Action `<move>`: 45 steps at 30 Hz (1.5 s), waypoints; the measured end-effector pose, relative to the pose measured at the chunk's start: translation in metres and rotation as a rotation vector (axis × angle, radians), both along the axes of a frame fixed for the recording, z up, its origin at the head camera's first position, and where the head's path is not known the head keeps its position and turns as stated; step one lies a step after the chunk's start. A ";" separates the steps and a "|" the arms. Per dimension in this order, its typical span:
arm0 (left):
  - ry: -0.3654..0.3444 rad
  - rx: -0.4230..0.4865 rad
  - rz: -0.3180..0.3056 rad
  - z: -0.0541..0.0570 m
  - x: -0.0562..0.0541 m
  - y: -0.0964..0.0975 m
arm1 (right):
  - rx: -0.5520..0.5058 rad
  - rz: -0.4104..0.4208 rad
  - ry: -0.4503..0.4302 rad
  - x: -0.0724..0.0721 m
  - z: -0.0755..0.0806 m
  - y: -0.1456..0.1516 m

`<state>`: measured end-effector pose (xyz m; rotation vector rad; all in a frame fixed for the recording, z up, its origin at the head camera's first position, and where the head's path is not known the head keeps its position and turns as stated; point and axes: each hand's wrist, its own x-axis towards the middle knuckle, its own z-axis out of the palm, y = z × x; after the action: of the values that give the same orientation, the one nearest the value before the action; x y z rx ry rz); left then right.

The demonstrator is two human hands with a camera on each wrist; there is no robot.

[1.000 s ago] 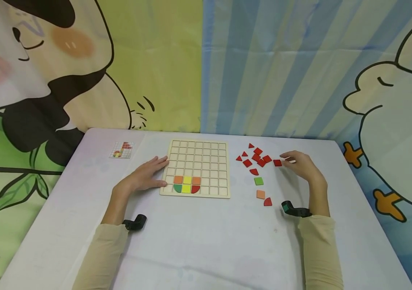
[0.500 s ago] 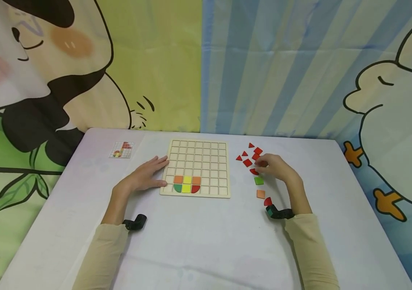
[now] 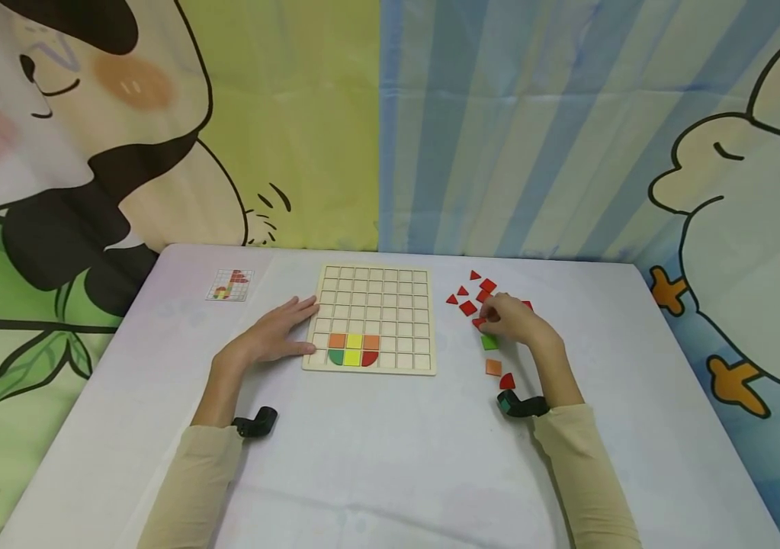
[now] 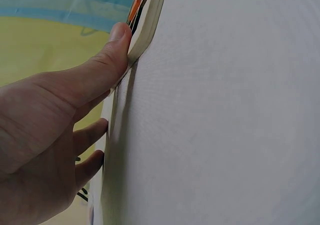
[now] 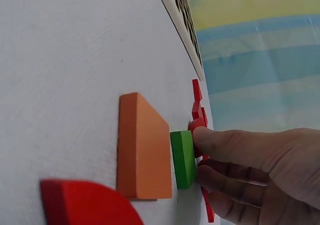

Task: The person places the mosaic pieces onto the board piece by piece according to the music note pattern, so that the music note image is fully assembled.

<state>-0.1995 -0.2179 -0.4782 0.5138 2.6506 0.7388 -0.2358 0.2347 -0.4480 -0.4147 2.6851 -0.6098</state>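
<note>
Left hand (image 3: 273, 332) rests loose on the board (image 3: 376, 314)'s left edge, right hand (image 3: 516, 319) touches the red piece (image 3: 477, 323) just far of the green square (image 3: 489, 343) — can't tell if pinched — probably light, hard, best grabbed edgewise.

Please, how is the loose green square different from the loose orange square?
Colour differs: the green square is bright green, the orange square soft orange. The green square lies close by the right hand, the orange square farther off. Both are flat square pieces lying on the white table, off the board.
</note>
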 end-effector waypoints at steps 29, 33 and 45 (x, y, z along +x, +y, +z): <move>0.000 0.023 -0.003 0.003 0.003 -0.001 | -0.569 0.100 0.219 0.010 0.024 -0.098; -0.009 0.009 0.008 0.002 0.003 0.002 | -0.612 0.167 0.199 0.011 0.028 -0.126; -0.003 -0.007 0.007 0.003 0.002 0.001 | -0.683 0.198 0.133 0.012 0.026 -0.140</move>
<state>-0.1971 -0.2171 -0.4753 0.5019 2.6524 0.7317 -0.2236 0.0945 -0.4224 -0.9056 2.4368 -1.4740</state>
